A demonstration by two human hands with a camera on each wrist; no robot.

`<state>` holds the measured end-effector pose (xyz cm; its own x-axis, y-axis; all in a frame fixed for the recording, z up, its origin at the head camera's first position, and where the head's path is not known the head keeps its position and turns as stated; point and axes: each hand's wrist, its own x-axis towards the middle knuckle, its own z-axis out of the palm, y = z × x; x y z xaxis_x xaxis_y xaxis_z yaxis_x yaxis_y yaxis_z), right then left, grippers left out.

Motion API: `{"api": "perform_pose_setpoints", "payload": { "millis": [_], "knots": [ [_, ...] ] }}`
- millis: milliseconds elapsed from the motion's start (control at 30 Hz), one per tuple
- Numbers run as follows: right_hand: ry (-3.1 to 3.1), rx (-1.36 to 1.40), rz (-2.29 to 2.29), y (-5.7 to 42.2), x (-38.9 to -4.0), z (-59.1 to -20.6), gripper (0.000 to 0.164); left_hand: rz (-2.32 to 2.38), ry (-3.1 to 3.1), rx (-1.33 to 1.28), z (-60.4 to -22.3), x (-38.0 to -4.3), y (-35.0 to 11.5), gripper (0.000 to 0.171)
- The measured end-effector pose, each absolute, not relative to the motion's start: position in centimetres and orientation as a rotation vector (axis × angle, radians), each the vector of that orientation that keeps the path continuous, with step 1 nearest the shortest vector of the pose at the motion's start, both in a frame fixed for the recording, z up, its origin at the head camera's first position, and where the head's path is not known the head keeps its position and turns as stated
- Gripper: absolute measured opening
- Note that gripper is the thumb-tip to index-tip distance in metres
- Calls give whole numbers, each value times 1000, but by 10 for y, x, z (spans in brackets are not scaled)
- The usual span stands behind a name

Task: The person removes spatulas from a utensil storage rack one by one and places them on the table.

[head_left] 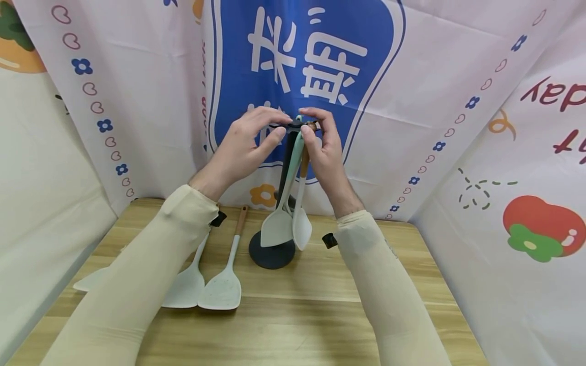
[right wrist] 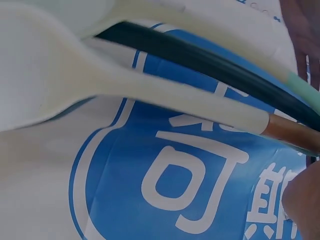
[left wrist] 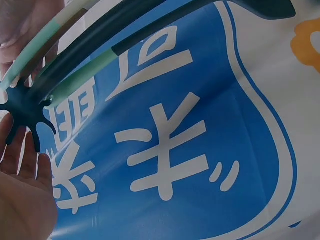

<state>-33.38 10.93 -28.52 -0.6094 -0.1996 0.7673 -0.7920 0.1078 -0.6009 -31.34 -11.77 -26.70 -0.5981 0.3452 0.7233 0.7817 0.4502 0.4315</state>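
Observation:
A black utensil stand rises from a round base to a hooked top. From it hang a pale spatula with a turquoise handle and a white spoon with a wooden handle. A dark-headed utensil with a turquoise handle section hangs behind. My left hand reaches the hooks from the left; its fairly straight fingers touch them. My right hand pinches the top of the wooden handle by the hooks, thumb and forefinger bent around it; the handle's end is partly hidden.
On the wooden table, left of the stand, lie a wooden-handled white turner and another white turner. A further white utensil is mostly covered by my left sleeve. A printed cloth hangs close behind the stand.

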Motion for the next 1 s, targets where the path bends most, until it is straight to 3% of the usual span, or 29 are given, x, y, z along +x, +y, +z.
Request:
{"api": "perform_pose_setpoints", "payload": {
  "millis": [500,1000],
  "knots": [
    [-1824,738,1891,125,-332,-308,59,-993,-2154,-999,-273,-322,-95,49],
    [-1891,600,2521,129,-354,-359,37,-1105,-1889,-936,-287,-329,-77,49]
  ]
}}
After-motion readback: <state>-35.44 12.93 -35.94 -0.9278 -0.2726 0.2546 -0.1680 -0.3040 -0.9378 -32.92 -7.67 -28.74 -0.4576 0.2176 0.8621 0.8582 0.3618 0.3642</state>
